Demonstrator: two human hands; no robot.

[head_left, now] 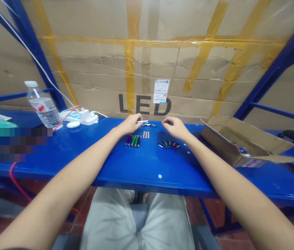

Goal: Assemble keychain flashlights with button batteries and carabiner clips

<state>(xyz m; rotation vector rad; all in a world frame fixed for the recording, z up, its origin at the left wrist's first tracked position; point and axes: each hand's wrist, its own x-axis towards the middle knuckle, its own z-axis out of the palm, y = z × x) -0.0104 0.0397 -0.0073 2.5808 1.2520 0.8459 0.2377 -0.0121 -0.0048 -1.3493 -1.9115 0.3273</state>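
Note:
My left hand (132,124) is at the back of the blue table, its fingers closed on a thin white strip-like piece (144,121). Just beyond its fingertips lies a small dark metal piece with a clip (150,125). My right hand (174,127) hovers or rests to the right, fingers curled in; whatever they may hold is hidden. Between and in front of the hands are several small silver button cells (146,134) in rows. A row of purple and green mini flashlight tubes (133,141) sits nearer my left wrist. Several coloured carabiners (168,144) fan out below my right hand.
An open cardboard box (241,142) stands on the right. At the left are a water bottle (42,107), a white power strip (87,118) with cables and a round white object (73,124). A large cardboard panel (97,76) rises behind the table (136,166).

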